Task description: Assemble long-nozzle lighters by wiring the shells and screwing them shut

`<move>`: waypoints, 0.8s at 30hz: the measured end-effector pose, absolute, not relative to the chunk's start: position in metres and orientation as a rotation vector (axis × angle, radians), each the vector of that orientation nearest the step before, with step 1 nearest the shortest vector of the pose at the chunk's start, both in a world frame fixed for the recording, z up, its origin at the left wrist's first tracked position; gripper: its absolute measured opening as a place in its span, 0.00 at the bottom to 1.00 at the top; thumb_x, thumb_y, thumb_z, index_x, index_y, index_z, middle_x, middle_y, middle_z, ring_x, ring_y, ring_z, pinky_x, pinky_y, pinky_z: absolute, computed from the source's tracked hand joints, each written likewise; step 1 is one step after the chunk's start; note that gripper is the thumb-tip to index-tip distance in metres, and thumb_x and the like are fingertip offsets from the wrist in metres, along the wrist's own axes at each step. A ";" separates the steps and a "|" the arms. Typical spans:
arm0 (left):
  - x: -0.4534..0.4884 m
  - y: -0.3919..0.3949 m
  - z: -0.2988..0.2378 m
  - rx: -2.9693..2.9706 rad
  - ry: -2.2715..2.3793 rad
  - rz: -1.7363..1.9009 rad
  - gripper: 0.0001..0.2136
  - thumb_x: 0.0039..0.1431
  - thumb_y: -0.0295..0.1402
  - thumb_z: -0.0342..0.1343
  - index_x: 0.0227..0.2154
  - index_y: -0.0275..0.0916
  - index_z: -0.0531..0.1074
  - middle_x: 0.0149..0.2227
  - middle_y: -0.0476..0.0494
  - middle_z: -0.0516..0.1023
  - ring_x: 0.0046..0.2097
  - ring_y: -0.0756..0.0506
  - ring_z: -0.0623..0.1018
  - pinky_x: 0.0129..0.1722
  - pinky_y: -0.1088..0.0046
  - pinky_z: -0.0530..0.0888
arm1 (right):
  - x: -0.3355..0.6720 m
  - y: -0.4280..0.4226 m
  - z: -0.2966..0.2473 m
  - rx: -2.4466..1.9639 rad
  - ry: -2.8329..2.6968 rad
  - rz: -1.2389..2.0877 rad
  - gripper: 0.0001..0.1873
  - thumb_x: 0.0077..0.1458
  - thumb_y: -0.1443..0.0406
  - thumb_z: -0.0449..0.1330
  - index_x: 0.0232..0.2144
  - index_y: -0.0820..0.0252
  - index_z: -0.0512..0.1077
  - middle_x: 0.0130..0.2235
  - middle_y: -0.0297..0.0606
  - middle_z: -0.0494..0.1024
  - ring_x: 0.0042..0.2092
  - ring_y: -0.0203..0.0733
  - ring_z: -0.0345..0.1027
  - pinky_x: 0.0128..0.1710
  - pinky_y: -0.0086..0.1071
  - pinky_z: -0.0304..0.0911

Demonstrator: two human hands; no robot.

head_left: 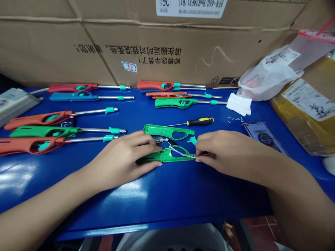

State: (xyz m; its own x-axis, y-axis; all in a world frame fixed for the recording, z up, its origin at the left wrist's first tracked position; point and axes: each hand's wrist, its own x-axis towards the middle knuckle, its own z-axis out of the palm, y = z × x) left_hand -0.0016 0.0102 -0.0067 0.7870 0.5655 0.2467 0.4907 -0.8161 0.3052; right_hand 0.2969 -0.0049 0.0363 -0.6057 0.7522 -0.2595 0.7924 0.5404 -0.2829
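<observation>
An opened green lighter shell (pixel 167 156) lies on the blue table (pixel 162 198) with thin wires showing inside it. My left hand (pixel 125 158) is closed over its rear end, fingers pressed on the plastic. My right hand (pixel 222 151) pinches the front end of the same shell, where a thin metal piece sticks out. The other green half shell (pixel 167 131) lies just behind, with a small teal trigger piece (pixel 193 140) beside it. A screwdriver with a black and yellow handle (pixel 200 121) rests a little farther back.
Several red, green and blue long-nosed lighters lie at the left (pixel 60 132) and along the back (pixel 178 94). A big cardboard box (pixel 157 42) walls the rear. A white plastic bag (pixel 269 75), a folded cloth (pixel 239 104), small screws (pixel 235 119) and a phone (pixel 264 136) are at the right.
</observation>
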 end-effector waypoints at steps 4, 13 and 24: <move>0.000 0.009 -0.008 2.741 0.845 0.506 0.11 0.68 0.39 0.60 0.49 0.40 0.77 0.45 0.44 0.80 0.45 0.42 0.79 0.43 0.65 0.76 | 0.289 -0.008 0.035 1.415 2.767 -0.505 0.08 0.65 0.57 0.62 0.37 0.53 0.72 0.42 0.30 0.75 0.39 0.41 0.70 0.33 0.36 0.54; -0.001 0.007 -0.009 2.722 0.868 0.508 0.11 0.68 0.38 0.59 0.49 0.40 0.77 0.44 0.43 0.80 0.45 0.43 0.78 0.43 0.66 0.75 | 0.271 -0.012 0.022 1.505 2.679 -0.749 0.02 0.65 0.64 0.60 0.40 0.54 0.71 0.44 0.31 0.74 0.39 0.40 0.69 0.35 0.36 0.57; 0.001 0.005 -0.008 2.713 0.892 0.512 0.11 0.68 0.39 0.61 0.48 0.40 0.78 0.44 0.43 0.80 0.45 0.42 0.79 0.44 0.65 0.75 | 0.273 -0.008 0.019 1.585 2.685 -0.941 0.06 0.61 0.69 0.57 0.33 0.55 0.71 0.37 0.29 0.75 0.36 0.36 0.65 0.34 0.33 0.57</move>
State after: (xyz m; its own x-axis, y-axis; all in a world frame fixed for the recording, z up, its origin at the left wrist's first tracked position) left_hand 0.0007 0.0048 -0.0079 0.7522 0.6088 0.2521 0.5249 -0.7849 0.3294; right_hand 0.2730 -0.0081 0.0194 -0.5212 0.8331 -0.1854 0.7665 0.3614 -0.5309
